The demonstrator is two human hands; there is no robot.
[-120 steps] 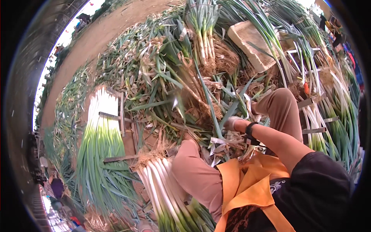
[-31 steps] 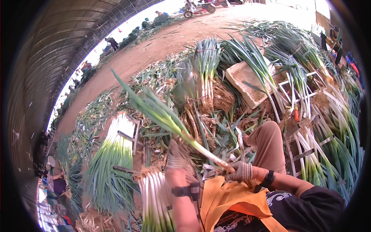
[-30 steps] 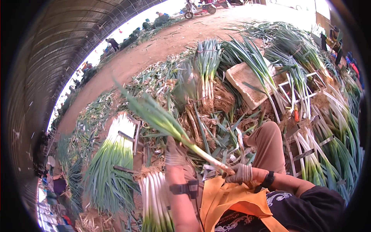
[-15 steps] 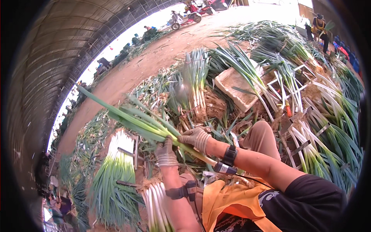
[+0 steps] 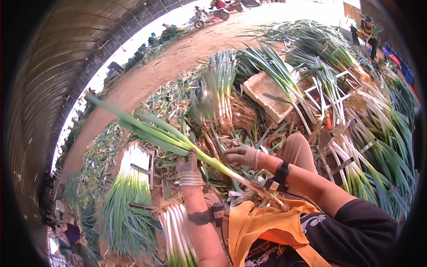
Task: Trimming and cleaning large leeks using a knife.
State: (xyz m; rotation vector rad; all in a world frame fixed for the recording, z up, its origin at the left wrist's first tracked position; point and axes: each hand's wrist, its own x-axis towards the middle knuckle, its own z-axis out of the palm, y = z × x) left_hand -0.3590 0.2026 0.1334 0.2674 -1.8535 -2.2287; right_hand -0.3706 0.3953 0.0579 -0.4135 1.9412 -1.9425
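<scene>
A long green leek lies slantwise across my front, its leaves toward the far left and its brown roots near my apron. My left hand, in a striped glove, is wrapped round the stalk just below the leaves. To the right of the stalk and apart from it is my gloved right hand, its fingers stretched out with nothing visible in them. A bundle of trimmed leeks lies on a metal rack left of my left arm. More white leek stalks lie beside that forearm.
Leek trimmings cover the ground ahead. A dirty white foam box sits beyond my knee, with a standing leek bunch to its left. Leek heaps and metal racks are on the right. A person works at the far right.
My right hand has come off the leek stalk and moved right. My left hand still grips the leek, whose root end now shows more fully.
</scene>
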